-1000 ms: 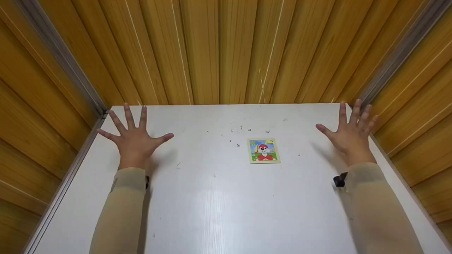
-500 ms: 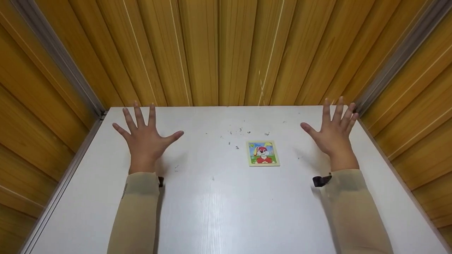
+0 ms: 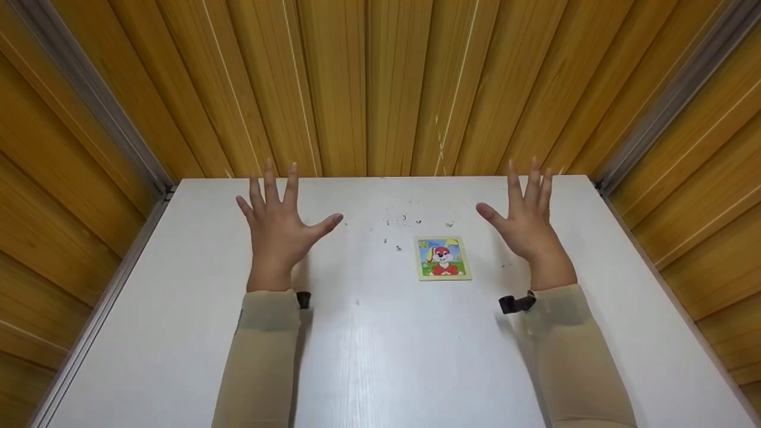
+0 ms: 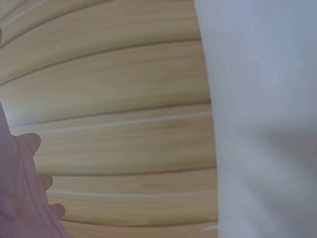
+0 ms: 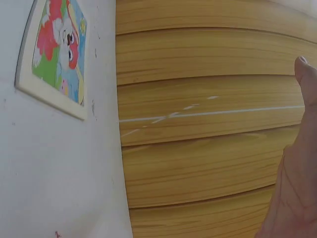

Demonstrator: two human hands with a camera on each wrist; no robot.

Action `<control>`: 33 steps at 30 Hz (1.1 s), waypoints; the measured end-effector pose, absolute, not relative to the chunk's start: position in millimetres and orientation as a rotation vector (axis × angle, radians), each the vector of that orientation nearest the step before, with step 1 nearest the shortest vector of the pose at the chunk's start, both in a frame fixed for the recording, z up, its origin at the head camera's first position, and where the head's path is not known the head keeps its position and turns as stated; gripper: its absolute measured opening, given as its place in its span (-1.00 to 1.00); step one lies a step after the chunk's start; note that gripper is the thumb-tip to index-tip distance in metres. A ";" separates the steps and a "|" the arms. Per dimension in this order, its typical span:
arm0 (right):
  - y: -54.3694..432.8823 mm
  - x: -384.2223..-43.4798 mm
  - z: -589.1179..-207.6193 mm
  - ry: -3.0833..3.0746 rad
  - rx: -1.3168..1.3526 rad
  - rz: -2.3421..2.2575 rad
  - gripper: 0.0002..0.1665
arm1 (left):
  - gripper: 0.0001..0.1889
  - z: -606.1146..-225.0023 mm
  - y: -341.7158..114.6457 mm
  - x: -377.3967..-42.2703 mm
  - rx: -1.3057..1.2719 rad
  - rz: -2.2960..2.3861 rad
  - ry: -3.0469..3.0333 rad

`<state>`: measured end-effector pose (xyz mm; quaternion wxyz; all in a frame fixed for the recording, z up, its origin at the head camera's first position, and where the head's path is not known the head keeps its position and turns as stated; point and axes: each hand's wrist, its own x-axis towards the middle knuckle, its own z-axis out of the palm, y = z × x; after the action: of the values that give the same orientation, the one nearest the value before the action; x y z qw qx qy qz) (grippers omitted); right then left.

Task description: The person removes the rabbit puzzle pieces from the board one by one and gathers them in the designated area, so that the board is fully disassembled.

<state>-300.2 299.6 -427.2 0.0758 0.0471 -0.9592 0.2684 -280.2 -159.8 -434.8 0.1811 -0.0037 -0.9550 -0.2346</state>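
Observation:
A small square picture board [image 3: 443, 259] with a cartoon rabbit in red and a pale border lies flat on the white table, right of centre. The right wrist view shows the same picture board [image 5: 59, 54] near its upper left corner. My left hand [image 3: 276, 235] is held over the table to the left of the board, fingers spread and thumb pointing inward. To the board's right is my right hand [image 3: 529, 232], also with spread fingers. Both hands hold nothing and stay apart from the board. Part of the left palm [image 4: 25, 193] shows in the left wrist view.
The white table [image 3: 368, 356] has small dark marks [image 3: 398, 248] on its surface behind and left of the board. Wood-patterned panels [image 3: 392, 89] rise behind the table and on both sides, with grey metal posts [image 3: 101, 107] at the corners.
Both hands have moved inward, the left hand to the right and the right hand to the left, closer to the board. The board lies where it was on the table.

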 end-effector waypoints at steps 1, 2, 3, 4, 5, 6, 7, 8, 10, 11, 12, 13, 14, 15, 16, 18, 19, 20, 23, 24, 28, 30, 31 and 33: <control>296.2 -299.8 -426.5 -2.874 0.156 0.843 0.42 | 0.37 -432.1 -156.0 -279.7 -0.022 -0.703 -2.708; 293.2 -299.4 -426.2 -2.872 0.171 0.890 0.40 | 0.35 -430.1 -152.1 -279.6 -0.033 -0.746 -2.718; 290.7 -299.4 -426.3 -2.874 0.188 0.940 0.39 | 0.33 -428.5 -148.1 -279.8 -0.044 -0.786 -2.727; 289.4 -298.6 -427.1 -2.873 0.208 1.004 0.38 | 0.32 -427.8 -143.5 -279.3 -0.053 -0.829 -2.734; 288.3 -298.3 -428.1 -2.870 0.229 1.079 0.37 | 0.30 -427.6 -139.1 -279.0 -0.061 -0.869 -2.745; 287.5 -298.6 -429.6 -2.866 0.250 1.159 0.36 | 0.29 -427.6 -134.9 -278.9 -0.068 -0.909 -2.754; 286.8 -298.9 -430.8 -2.859 0.273 1.237 0.36 | 0.28 -427.9 -131.2 -278.8 -0.081 -0.939 -2.761; 286.7 -299.1 -432.1 -2.850 0.298 1.308 0.35 | 0.27 -428.6 -127.7 -278.9 -0.096 -0.966 -2.761; 287.0 -299.9 -434.2 -2.828 0.342 1.414 0.35 | 0.25 -430.1 -121.3 -279.1 -0.123 -0.999 -2.776; 287.6 -299.8 -435.5 -2.821 0.353 1.441 0.35 | 0.25 -431.4 -118.4 -279.3 -0.138 -1.003 -2.789; 288.8 -299.6 -436.8 -2.819 0.356 1.452 0.36 | 0.24 -433.0 -115.5 -279.6 -0.156 -1.002 -2.804; 290.2 -299.1 -437.9 -2.819 0.358 1.459 0.36 | 0.24 -434.9 -112.6 -280.0 -0.171 -0.996 -2.824; 291.9 -299.1 -439.7 -2.826 0.353 1.459 0.36 | 0.23 -436.6 -109.6 -280.2 -0.182 -0.990 -2.843; 293.4 -299.6 -441.7 -2.835 0.349 1.458 0.37 | 0.23 -438.6 -107.0 -280.6 -0.194 -0.981 -2.867; 295.0 -300.2 -443.9 -2.849 0.343 1.456 0.36 | 0.22 -440.7 -104.4 -281.1 -0.206 -0.975 -2.886; 297.4 -302.7 -449.5 -2.877 0.332 1.465 0.35 | 0.22 -445.1 -100.3 -282.7 -0.233 -0.968 -2.915; 298.1 -304.3 -452.5 -2.890 0.330 1.475 0.34 | 0.21 -446.5 -98.8 -283.2 -0.245 -0.967 -2.923; 298.3 -305.7 -455.6 -2.906 0.323 1.483 0.34 | 0.20 -448.2 -97.8 -283.7 -0.261 -0.969 -2.930; 297.7 -308.9 -465.8 -2.962 0.312 1.500 0.30 | 0.15 -453.6 -94.6 -284.0 -0.319 -0.987 -2.949; 297.1 -309.6 -469.3 -2.983 0.313 1.505 0.29 | 0.14 -455.7 -93.5 -283.9 -0.340 -0.995 -2.959; 294.1 -312.6 -479.2 -3.046 0.366 1.533 0.28 | 0.08 -461.7 -85.8 -284.6 -0.406 -1.014 -2.986; 292.7 -314.2 -482.8 -3.063 0.392 1.526 0.31 | 0.05 -463.9 -80.0 -286.2 -0.428 -1.017 -2.985; 292.1 -314.9 -484.6 -3.068 0.405 1.514 0.33 | 0.04 -464.7 -76.9 -286.9 -0.438 -1.024 -2.982; 290.9 -315.9 -488.6 -3.090 0.422 1.473 0.33 | 0.02 -465.9 -70.4 -287.4 -0.453 -1.038 -2.985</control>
<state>-315.9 290.9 -488.6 -0.1532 0.1210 -0.8854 0.4219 -287.4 -70.4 -465.9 -0.0254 -0.1419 -0.9347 -0.3250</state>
